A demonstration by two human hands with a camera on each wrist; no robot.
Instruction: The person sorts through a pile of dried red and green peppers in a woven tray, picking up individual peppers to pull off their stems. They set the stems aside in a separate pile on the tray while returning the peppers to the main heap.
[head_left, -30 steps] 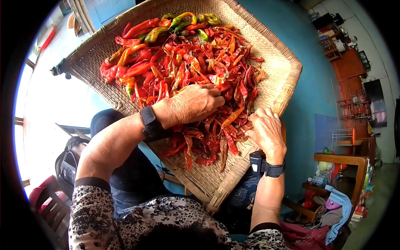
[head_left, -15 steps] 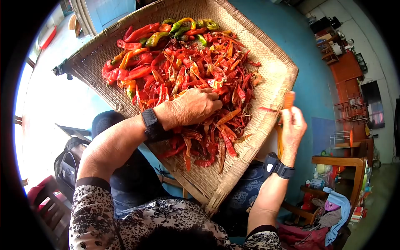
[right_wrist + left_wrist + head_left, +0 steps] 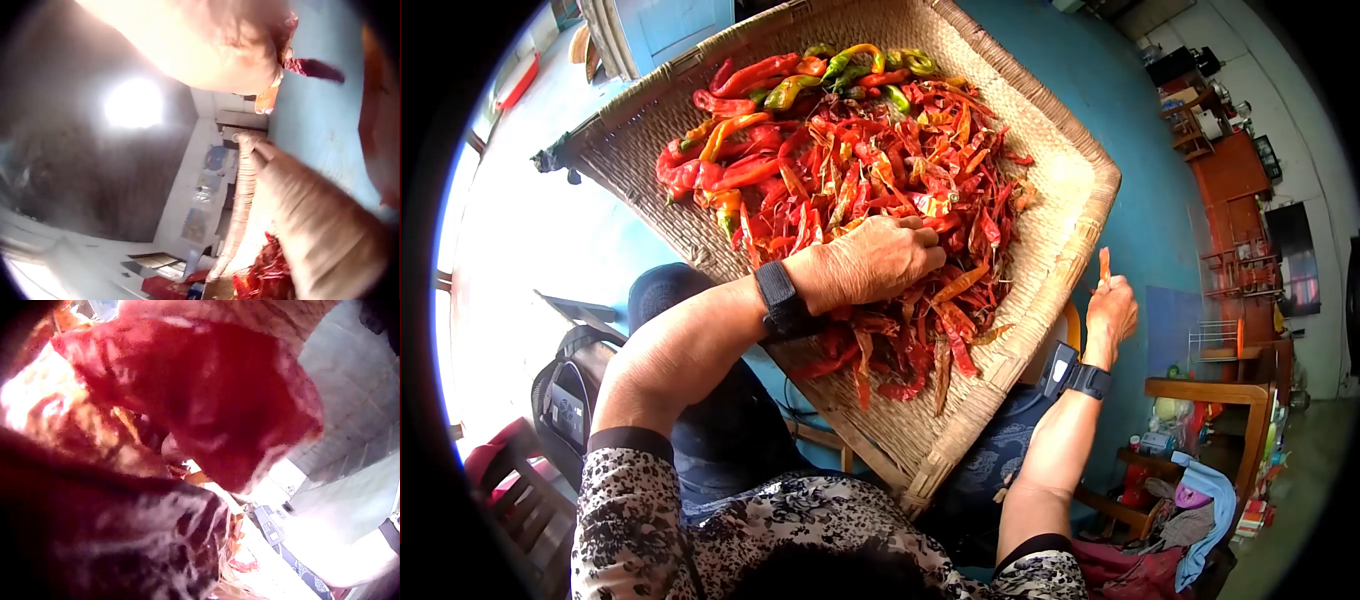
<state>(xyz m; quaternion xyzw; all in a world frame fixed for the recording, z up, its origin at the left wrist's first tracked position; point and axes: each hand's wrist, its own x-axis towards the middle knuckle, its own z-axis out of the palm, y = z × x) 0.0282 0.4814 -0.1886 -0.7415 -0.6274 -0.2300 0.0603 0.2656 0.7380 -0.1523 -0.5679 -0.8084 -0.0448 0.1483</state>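
With our curled right hand (image 3: 1112, 310), we are gripping dried peppers (image 3: 1105, 265) beyond the woven tray's (image 3: 1055, 180) right edge; our left hand (image 3: 878, 262) is resting on the large heap (image 3: 900, 150) awaiting handling, its finger spread and hold hidden. We cannot tell how much is done.

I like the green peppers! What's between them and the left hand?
Wrinkled red and orange peppers, heaped together, lie between the left hand and the green peppers. The head view shows it.

Peppers (image 3: 890, 165) lie in a tray (image 3: 1055, 170), apparently over the legs (image 3: 725, 415).
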